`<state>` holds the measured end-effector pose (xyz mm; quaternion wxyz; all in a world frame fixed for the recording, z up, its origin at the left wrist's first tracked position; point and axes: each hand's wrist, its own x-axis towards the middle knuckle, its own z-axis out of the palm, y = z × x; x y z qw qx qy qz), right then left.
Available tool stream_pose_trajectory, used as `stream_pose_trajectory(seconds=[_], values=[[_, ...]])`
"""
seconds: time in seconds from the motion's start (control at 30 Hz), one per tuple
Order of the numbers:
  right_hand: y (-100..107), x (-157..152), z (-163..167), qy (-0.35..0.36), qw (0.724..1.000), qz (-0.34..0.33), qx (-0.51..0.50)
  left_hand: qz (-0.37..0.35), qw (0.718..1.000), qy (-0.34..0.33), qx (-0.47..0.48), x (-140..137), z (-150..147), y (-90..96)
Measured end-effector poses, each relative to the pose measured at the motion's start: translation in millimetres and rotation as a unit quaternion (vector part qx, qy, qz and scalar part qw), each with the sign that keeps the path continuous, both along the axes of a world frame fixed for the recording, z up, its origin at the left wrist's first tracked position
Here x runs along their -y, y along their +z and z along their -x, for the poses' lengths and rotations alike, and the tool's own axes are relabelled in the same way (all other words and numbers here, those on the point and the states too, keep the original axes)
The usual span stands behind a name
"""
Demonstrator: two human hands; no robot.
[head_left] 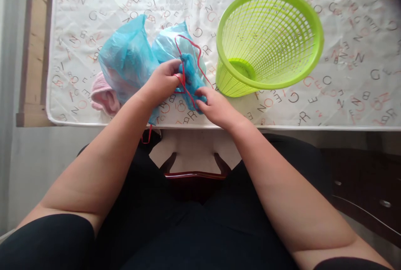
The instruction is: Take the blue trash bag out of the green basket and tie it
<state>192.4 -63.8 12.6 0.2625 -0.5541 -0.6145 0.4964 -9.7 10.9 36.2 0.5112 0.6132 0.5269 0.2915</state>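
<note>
A blue plastic drawstring bag [171,42] with red ties lies on the letter-printed mattress, its gathered end between my two hands. My left hand [164,80] is closed on the gathered plastic, thumb and fingers near the red drawstring [199,55]. Lower down the same bunched part, my right hand [213,105] pinches the edge of the plastic. Left of my left hand sits another puffed-out blue plastic bag [127,55], with a red tie hanging over the mattress edge. To the right stands a lime-green mesh wastebasket [269,38], tilted in view with its mouth open.
A pink cloth [103,94] is partly under the left bag. The mattress [351,53] has a white piped front edge close to my lap. A wooden bed frame [39,49] runs along the left. A dark reddish chair part [196,176] shows between my legs.
</note>
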Motion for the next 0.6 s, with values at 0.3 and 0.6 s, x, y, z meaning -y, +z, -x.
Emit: stream_pose_trajectory(seconds=[0.3,0.6], values=[[-1,6,-3,0.155,0.948,0.098,0.261,0.029,0.997,0.059,-0.042,-20,15,-3.3],[-28,-1,-5,-0.154,0.987,0.024,0.046,0.011,0.994,0.074,-0.081,-16,17,0.8]])
